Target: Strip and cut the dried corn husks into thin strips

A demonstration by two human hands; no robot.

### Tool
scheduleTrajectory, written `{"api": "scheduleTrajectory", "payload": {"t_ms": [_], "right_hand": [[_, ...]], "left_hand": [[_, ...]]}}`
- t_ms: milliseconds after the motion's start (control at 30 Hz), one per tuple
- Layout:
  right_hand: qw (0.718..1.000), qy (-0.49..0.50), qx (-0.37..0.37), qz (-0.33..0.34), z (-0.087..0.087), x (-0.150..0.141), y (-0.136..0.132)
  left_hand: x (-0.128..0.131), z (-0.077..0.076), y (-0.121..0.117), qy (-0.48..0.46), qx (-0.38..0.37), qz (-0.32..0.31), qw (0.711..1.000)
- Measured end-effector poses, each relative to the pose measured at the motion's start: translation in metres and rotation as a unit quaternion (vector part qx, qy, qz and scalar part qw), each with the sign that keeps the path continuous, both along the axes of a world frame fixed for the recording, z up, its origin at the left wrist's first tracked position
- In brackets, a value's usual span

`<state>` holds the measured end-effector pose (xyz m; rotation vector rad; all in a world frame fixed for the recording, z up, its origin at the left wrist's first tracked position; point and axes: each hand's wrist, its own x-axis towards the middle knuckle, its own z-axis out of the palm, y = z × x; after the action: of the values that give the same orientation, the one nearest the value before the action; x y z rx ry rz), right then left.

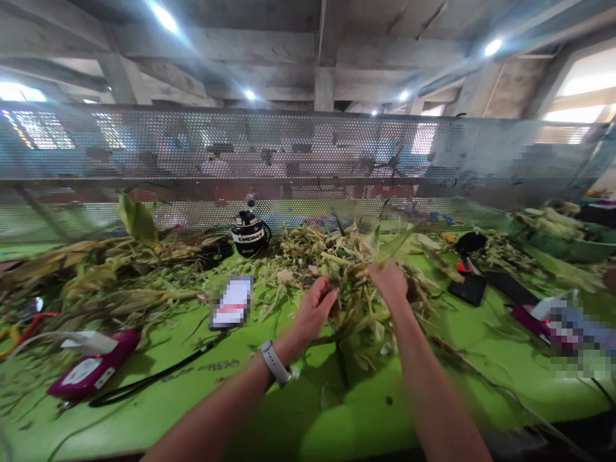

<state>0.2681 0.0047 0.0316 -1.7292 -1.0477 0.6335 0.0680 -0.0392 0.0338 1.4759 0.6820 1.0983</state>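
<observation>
Dried yellow-green corn husks (359,314) hang and lie in a loose heap between my two hands at the middle of the green table. My left hand (315,307), with a pale watch strap (275,362) on its wrist, is closed, thumb and fingers pinched on a husk strip at the heap's left side. Somewhat blurred, my right hand (389,282) is closed on a corn husk, whose green leaf (397,247) sticks up beyond the knuckles. The exact grip of the right fingers is hidden behind the hand.
A phone (232,301) and a dark round "ENERGY" container (249,234) stand left of the heap. Purple power strips (94,366) with cords lie at both sides. More husks (96,276) cover the left. A black device (468,287) and green basin (568,240) sit right. Perforated metal screen (289,147) behind.
</observation>
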Motion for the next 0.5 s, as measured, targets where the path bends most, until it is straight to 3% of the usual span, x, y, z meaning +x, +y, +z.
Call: {"api": "scheduleTrajectory", "payload": {"t_ms": [67,133,200,233,333,433,500], "right_hand": [[0.999,-0.027,0.03,-0.004,0.008,-0.015,-0.005],[0.987,0.048,0.042,0.148,0.012,-0.038,-0.012],[0.93,0.189,-0.001,0.314,0.013,-0.063,-0.018],[0.903,0.244,-0.002,0.354,0.012,-0.073,-0.02],[0.881,0.348,0.03,0.319,0.008,-0.09,-0.023],[0.887,0.367,0.041,0.277,0.005,-0.085,-0.021],[0.884,0.362,0.033,0.294,0.005,-0.079,-0.02]], "left_hand": [[-0.012,-0.001,0.006,0.013,-0.008,0.022,1.0],[-0.019,-0.003,0.009,0.013,-0.024,0.022,0.999],[-0.024,-0.006,0.01,0.01,-0.043,0.005,0.999],[-0.025,-0.008,0.011,0.01,-0.052,-0.003,0.999],[-0.026,-0.012,0.01,0.013,-0.072,-0.001,0.997],[-0.028,-0.014,0.009,0.018,-0.087,0.01,0.996],[-0.03,-0.014,0.009,0.011,-0.098,0.005,0.995]]}}
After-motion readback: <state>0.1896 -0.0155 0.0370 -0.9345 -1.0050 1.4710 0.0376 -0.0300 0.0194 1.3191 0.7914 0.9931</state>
